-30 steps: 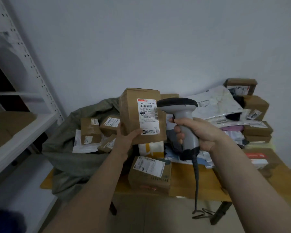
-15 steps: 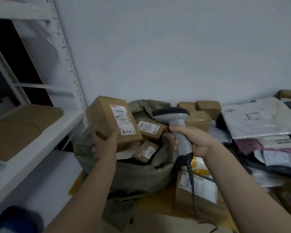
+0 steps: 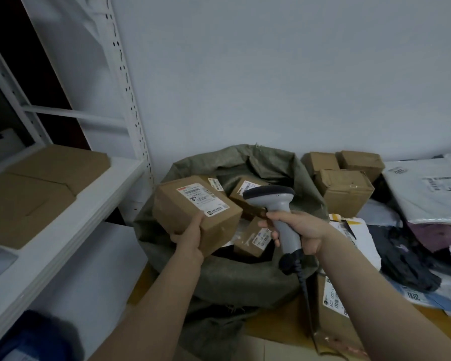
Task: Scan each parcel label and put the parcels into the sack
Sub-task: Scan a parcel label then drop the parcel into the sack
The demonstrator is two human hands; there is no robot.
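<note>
Start at the fingers (image 3: 197,223) of the left hand (image 3: 189,238): thumb flat on the near face, the rest tucked out of sight underneath, cupping the low corner of a brown parcel (image 3: 182,217) so its weight sits in the palm. That grip leaves the label (image 3: 203,200) face-up and uncovered, which is the point: nothing blocks the barcode. The parcel hangs tilted over the left side of the sack (image 3: 235,276), right above the open mouth, clear of the contents as far as I can make out. Over to the right hand (image 3: 301,231): its fingers (image 3: 267,225) are curled tight round the grey handle of the scanner (image 3: 270,195), pistol-style, dark head turned towards the parcel just beside it. I'd say the scan is either happening or done, but no beam shows, so I can't call it. The cable (image 3: 303,284) trails down off the handle across the sack's rim. Inside the sack, several boxed parcels (image 3: 248,190) lie jumbled, labels every which way, so the job reads as well under way. Further out, stacked boxes (image 3: 344,190) against the wall and pale mailers (image 3: 427,190) piled on the worktop (image 3: 284,327) wait their turn, handy for the right arm. Far left, a white shelf (image 3: 71,204) carries flattened cardboard (image 3: 37,188).
</note>
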